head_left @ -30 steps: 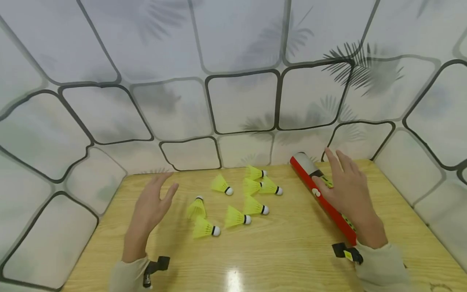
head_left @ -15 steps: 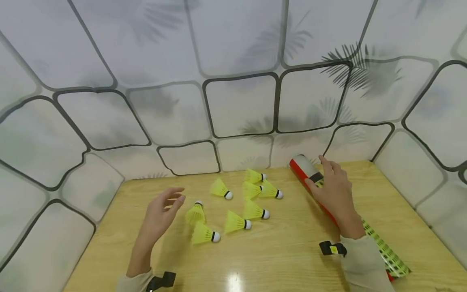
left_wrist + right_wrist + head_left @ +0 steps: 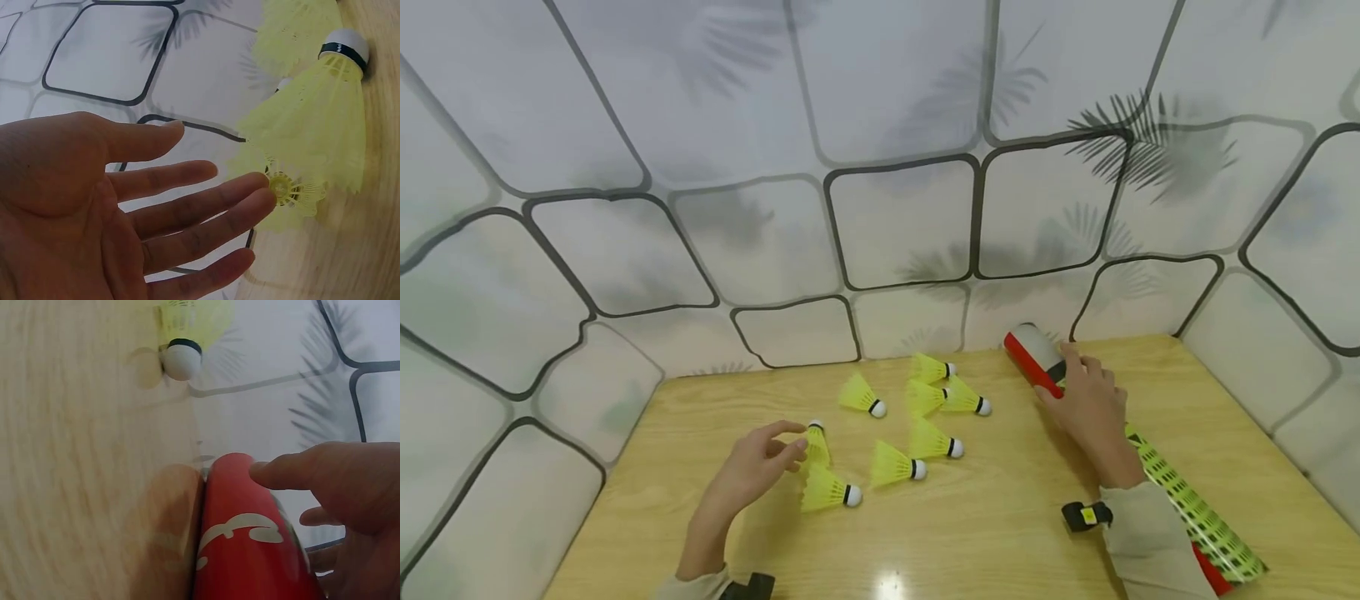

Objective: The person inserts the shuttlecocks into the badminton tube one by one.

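My left hand [image 3: 752, 467] reaches in from the left with loosely bent fingers, the tips right at a yellow shuttlecock [image 3: 817, 448] whose white cork points to the back wall. In the left wrist view its fingertips overlap the open end of a skirt [image 3: 294, 194], and another shuttlecock [image 3: 312, 119] lies beside. Over a long red, grey and green tube [image 3: 1198, 504] lies my right hand [image 3: 1086, 412], thumb on the left side and fingers on the right. The right wrist view has the thumb tip [image 3: 265, 475] at the red side; the fingers are spread, not wrapped round it.
Several more yellow shuttlecocks lie scattered mid-table, among them a front one [image 3: 831, 490] and a back one [image 3: 861, 396]. The wooden table [image 3: 925, 542] meets a patterned wall covering [image 3: 902, 225] at the back and both sides. The tube slants toward the front right.
My left hand has come down and right, from above the table's left side to the nearest shuttlecock. My right hand has shifted slightly left and settled over the tube. The shuttlecocks have stayed put.
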`<state>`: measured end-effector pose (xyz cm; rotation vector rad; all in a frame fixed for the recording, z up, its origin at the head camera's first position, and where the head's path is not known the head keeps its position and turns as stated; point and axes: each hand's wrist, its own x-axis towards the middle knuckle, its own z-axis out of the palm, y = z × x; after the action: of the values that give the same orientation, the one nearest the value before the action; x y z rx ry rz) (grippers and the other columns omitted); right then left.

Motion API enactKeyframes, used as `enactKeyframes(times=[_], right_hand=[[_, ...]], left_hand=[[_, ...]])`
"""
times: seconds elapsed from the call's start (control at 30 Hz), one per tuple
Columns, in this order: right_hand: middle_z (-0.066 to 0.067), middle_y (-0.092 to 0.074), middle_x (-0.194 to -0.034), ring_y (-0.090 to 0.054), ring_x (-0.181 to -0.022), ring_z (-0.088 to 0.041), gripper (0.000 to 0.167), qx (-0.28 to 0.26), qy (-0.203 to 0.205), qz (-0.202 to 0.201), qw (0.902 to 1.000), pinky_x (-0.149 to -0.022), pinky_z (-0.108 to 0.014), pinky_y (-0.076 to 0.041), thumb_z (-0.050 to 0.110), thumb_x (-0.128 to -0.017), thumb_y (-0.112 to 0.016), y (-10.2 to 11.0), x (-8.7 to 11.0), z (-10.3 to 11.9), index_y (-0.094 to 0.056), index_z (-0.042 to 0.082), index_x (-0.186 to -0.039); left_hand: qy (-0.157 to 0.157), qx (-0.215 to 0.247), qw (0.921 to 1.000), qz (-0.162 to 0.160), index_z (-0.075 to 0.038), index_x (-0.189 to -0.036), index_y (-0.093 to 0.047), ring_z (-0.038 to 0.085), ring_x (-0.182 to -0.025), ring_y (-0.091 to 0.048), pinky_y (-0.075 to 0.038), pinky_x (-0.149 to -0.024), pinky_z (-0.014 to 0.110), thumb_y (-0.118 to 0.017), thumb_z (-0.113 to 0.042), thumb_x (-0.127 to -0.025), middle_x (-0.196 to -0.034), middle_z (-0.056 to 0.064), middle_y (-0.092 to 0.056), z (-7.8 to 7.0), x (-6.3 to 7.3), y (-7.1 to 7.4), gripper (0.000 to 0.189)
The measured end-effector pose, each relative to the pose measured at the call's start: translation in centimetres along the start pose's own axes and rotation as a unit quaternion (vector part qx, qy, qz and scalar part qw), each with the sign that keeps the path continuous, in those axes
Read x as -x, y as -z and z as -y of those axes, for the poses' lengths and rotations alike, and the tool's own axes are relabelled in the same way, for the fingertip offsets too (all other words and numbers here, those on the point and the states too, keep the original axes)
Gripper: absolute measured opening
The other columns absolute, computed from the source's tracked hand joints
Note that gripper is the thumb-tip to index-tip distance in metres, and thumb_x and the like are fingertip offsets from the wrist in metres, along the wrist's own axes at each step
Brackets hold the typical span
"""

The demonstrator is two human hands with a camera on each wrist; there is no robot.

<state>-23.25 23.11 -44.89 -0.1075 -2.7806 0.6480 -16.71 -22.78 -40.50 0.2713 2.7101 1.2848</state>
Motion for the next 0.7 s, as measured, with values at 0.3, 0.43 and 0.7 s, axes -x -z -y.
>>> enactKeyframes(times=[0.3, 0.43, 0.7], right_hand=[[-0.039, -0.048, -0.131, -0.045, -0.114, -0.061, 0.081, 0.018, -0.032, 0.004, 0.9993, -0.084, -0.075, -0.035, 0.034, -0.093, -0.075, -1.1, 0.2, -0.8, -0.033, 0.006, -0.156], [-0.039, -0.05, -0.129, -0.047, -0.11, -0.059, 0.076, 0.021, -0.035, 0.018, 0.999, -0.083, -0.074, -0.036, 0.035, -0.095, -0.073, -1.3, 0.3, -0.9, -0.036, 0.002, -0.153], [-0.036, -0.052, -0.129, -0.05, -0.108, -0.054, 0.068, 0.015, -0.027, 0.018, 0.9994, -0.082, -0.07, -0.039, 0.034, -0.097, -0.069, -0.6, 0.0, -0.7, -0.04, 0.002, -0.15]], left_hand=[[0.01, -0.046, 0.9978, -0.046, 0.005, -0.131, -0.065, 0.045, -0.108, -0.068, -0.06, -0.084, 0.052, -0.062, -0.02, -0.104, -0.124, 0.027, -0.067, 1.2, -0.9, -1.4, 0.036], [0.011, -0.047, 0.9945, -0.093, 0.005, -0.127, -0.067, 0.045, -0.105, -0.069, -0.061, -0.083, 0.051, -0.065, -0.019, -0.103, -0.125, 0.029, -0.066, 2.3, -1.2, -1.8, 0.034], [0.013, -0.032, 0.9792, -0.2, 0.0, -0.11, -0.075, 0.041, -0.098, -0.071, -0.062, -0.075, 0.048, -0.073, -0.007, -0.094, -0.114, 0.024, -0.071, 3.3, -1.9, -2.3, 0.018]])
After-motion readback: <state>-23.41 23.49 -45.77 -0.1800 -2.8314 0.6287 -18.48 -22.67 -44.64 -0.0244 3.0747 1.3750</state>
